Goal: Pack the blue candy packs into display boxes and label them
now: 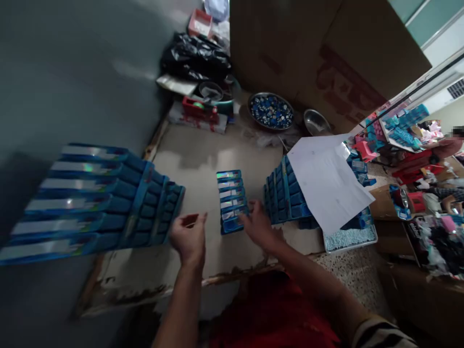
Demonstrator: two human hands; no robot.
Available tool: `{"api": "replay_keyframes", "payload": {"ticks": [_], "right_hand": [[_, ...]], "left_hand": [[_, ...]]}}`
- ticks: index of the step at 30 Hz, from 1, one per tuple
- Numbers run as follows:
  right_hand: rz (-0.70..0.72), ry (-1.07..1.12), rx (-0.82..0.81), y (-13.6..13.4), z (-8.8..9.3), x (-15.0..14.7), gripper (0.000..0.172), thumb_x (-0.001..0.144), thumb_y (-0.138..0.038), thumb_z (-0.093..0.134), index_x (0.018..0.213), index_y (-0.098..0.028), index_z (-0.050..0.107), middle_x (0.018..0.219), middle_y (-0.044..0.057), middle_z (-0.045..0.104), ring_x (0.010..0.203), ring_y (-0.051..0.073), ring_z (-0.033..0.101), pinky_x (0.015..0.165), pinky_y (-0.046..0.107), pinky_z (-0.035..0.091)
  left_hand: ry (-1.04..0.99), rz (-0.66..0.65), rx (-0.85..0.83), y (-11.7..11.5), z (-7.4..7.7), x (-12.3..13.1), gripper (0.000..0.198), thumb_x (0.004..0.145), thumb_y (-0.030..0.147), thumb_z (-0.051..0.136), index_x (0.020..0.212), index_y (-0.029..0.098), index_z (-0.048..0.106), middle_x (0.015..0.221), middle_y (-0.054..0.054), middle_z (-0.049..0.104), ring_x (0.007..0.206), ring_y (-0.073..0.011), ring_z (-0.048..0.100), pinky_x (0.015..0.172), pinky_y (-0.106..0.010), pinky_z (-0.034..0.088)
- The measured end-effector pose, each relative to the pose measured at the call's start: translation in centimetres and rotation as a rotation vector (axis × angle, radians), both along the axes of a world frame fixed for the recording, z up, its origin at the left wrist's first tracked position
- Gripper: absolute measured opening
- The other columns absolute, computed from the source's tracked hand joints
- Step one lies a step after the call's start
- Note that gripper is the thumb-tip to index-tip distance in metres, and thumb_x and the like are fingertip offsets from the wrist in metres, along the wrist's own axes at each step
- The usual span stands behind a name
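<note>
A short row of blue packs with pale, shiny label strips (231,195) lies on the worktable in front of me. At its near right edge is my right hand (259,227), thumb and fingers apart; it appears to touch the nearest pack. My left hand (188,238) hovers left of the row, its fingers curled with a gap between them and the thumb, and no object shows in it. Close to its left rises a tall stack of similar blue packs (119,208). Another blue stack (284,193) stands just right of my right hand.
White paper sheets (326,179) cover part of the right stack, above a tray of pale blue pellets (350,239). Behind are a bowl of blue and white pieces (271,111), a metal bowl (316,122), a red tape dispenser (199,108) and a large cardboard box (308,53).
</note>
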State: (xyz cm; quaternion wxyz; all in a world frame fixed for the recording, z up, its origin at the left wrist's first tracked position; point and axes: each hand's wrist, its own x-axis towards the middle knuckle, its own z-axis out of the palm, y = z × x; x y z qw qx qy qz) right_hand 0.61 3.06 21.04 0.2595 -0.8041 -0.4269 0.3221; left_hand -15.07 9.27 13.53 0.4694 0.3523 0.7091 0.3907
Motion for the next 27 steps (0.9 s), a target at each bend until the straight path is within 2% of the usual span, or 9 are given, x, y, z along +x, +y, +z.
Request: {"api": "replay_keyframes", "payload": {"ticks": [3,6,8,12,15,17,19,23,27], "right_hand": [[0.489,0.065,0.089,-6.1,7.0,0.6,0.025,0.092,-0.026,0.075,0.116,-0.033,0.073,0.123,0.006,0.074,0.118,0.032,0.072,0.091,0.044,0.060],[0.801,0.361,0.085,-10.6,14.9,3.6,0.013,0.101,-0.028,0.066,0.103,-0.031,0.079,0.100,0.000,0.080,0.093,0.020,0.077,0.083,0.033,0.060],[0.768,0.481,0.065,-11.5,19.7,7.2,0.017,0.099,-0.037,0.072,0.110,-0.027,0.080,0.095,0.001,0.082,0.081,0.017,0.075,0.072,0.029,0.059],[0.302,0.078,0.418,-8.5,25.9,18.2,0.016,0.098,-0.039,0.074,0.094,-0.025,0.081,0.081,0.000,0.078,0.070,0.014,0.069,0.064,0.026,0.054],[0.026,-0.299,0.670,-3.4,26.3,28.3,0.021,0.096,-0.041,0.073,0.104,-0.023,0.078,0.099,0.004,0.077,0.089,0.019,0.069,0.080,0.033,0.056],[0.217,-0.313,0.537,0.3,24.7,33.9,0.049,0.077,-0.040,0.089,0.122,-0.025,0.075,0.125,0.007,0.074,0.112,0.025,0.067,0.090,0.036,0.056],[0.461,-0.213,0.304,3.3,22.3,37.5,0.067,0.068,-0.037,0.093,0.130,-0.026,0.073,0.128,0.006,0.073,0.114,0.025,0.065,0.091,0.035,0.054],[0.682,-0.041,0.060,6.0,18.3,39.5,0.040,0.076,-0.040,0.085,0.108,-0.019,0.076,0.084,-0.001,0.069,0.076,0.014,0.056,0.072,0.028,0.045],[0.689,0.033,0.137,5.8,17.5,39.1,0.028,0.084,-0.037,0.074,0.103,-0.017,0.071,0.083,-0.002,0.064,0.076,0.013,0.051,0.072,0.027,0.040]], "left_hand": [[0.086,-0.025,0.361,2.3,7.4,2.8,0.036,0.078,0.047,0.080,0.096,0.018,0.069,0.083,-0.001,0.068,0.076,-0.0192,0.064,0.073,-0.033,0.053],[0.041,-0.372,0.738,6.2,15.4,9.9,0.063,0.074,0.040,0.090,0.129,0.019,0.068,0.109,-0.006,0.076,0.095,-0.0214,0.070,0.085,-0.034,0.058],[0.162,-0.624,0.921,8.7,19.3,15.4,0.073,0.069,0.032,0.095,0.135,0.017,0.067,0.126,-0.012,0.074,0.109,-0.0264,0.069,0.093,-0.038,0.058],[0.361,-1.046,1.129,10.1,22.0,21.7,0.015,0.087,0.010,0.070,0.095,0.018,0.078,0.102,-0.008,0.078,0.102,-0.0253,0.071,0.096,-0.040,0.056],[0.456,-1.086,1.432,7.9,20.9,20.8,0.024,0.096,0.010,0.059,0.094,0.022,0.079,0.101,-0.006,0.078,0.103,-0.0233,0.071,0.091,-0.038,0.055],[0.529,-1.063,1.618,6.4,19.7,19.3,0.023,0.099,0.013,0.060,0.101,0.026,0.079,0.106,-0.005,0.080,0.105,-0.0217,0.071,0.090,-0.037,0.055],[0.601,-1.076,1.716,5.5,18.8,18.2,0.024,0.100,0.012,0.062,0.107,0.029,0.078,0.112,-0.003,0.080,0.108,-0.0203,0.071,0.093,-0.036,0.055],[0.719,-1.159,1.608,5.5,19.1,17.2,0.030,0.098,0.008,0.058,0.107,0.028,0.080,0.115,-0.006,0.081,0.112,-0.0247,0.072,0.097,-0.042,0.056],[0.607,-1.288,1.279,4.6,23.8,17.1,0.038,0.093,0.014,0.052,0.115,0.027,0.079,0.142,-0.009,0.071,0.132,-0.0315,0.064,0.109,-0.050,0.053]]}}
